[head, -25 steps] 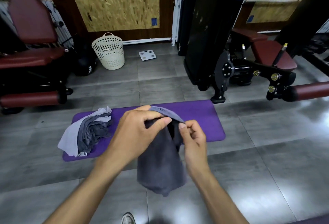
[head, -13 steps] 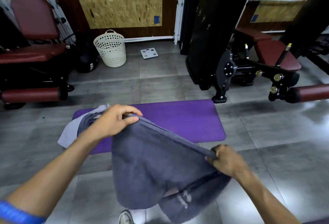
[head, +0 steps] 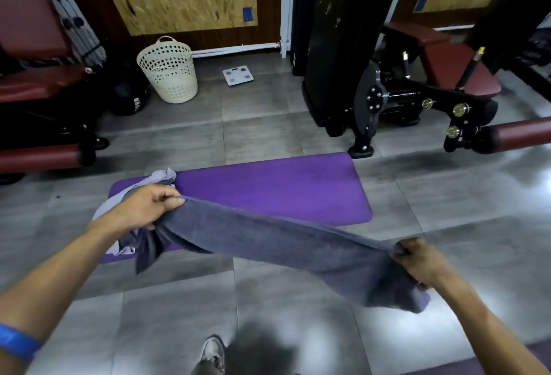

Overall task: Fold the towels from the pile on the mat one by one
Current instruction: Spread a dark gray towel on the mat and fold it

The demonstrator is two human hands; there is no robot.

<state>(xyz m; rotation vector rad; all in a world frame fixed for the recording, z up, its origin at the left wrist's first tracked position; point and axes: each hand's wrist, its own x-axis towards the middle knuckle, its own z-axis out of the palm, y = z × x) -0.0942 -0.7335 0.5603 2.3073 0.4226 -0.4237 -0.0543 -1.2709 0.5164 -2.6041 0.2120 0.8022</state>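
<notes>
Two bare hands hold one dark grey towel [head: 277,240] stretched between them in the air. The left hand [head: 149,207] grips one end, fingers curled round the gathered cloth; the right hand [head: 417,261] grips the other end the same way, lower and nearer the camera. Half a second ago the hands were closer together and the towel sagged in a deep pouch; now they are wider apart and it hangs as a long, shallow band (its right end droops below the fist).

Behind it lies the purple mat [head: 283,186] on grey floor tiles [head: 179,309], its right two thirds bare, with open floor on the near and right sides. The pile [head: 134,195] of pale and grey towels sits on the mat's left end, mostly hidden by the left hand and forearm. A black weight machine [head: 343,46] stands just past the mat's far right corner, and a padded bench [head: 35,82] at far left is cut off by the frame. Farther back stand a cream basket [head: 168,70] and a small white scale [head: 238,75]. A shoe [head: 213,352] shows at the bottom edge, blurred.
</notes>
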